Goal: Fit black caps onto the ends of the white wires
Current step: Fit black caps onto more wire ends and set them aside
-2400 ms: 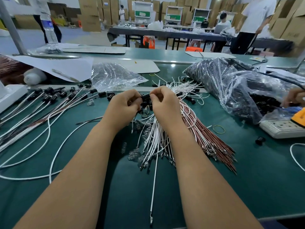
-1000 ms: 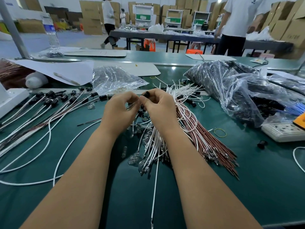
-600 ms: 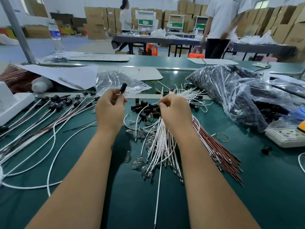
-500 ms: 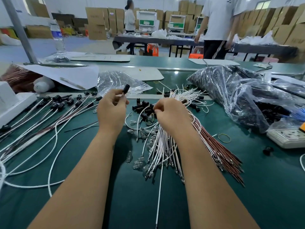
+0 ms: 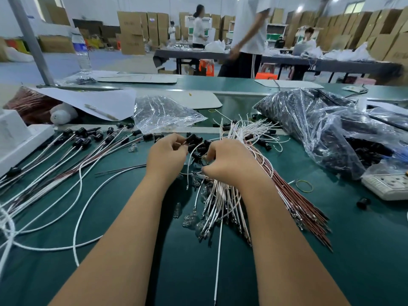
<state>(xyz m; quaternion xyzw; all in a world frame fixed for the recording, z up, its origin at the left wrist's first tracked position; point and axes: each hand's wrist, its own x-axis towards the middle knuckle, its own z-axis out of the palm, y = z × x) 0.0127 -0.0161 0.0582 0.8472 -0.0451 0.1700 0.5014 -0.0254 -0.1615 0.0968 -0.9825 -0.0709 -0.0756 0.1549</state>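
The green table has bare room close to the person. In the middle lies a pile of white wires. The right hand rests on the pile, fingers bent round a wire. The left hand pinches a black cap. Further back, a big clear bag is full of black caps. A smaller bag looks almost empty.

bare green mat lies open behind and to the right of the right fingers. white wires crowd under them, loose caps between both hands. capped wires fan left of the left fingers; bags block far right.
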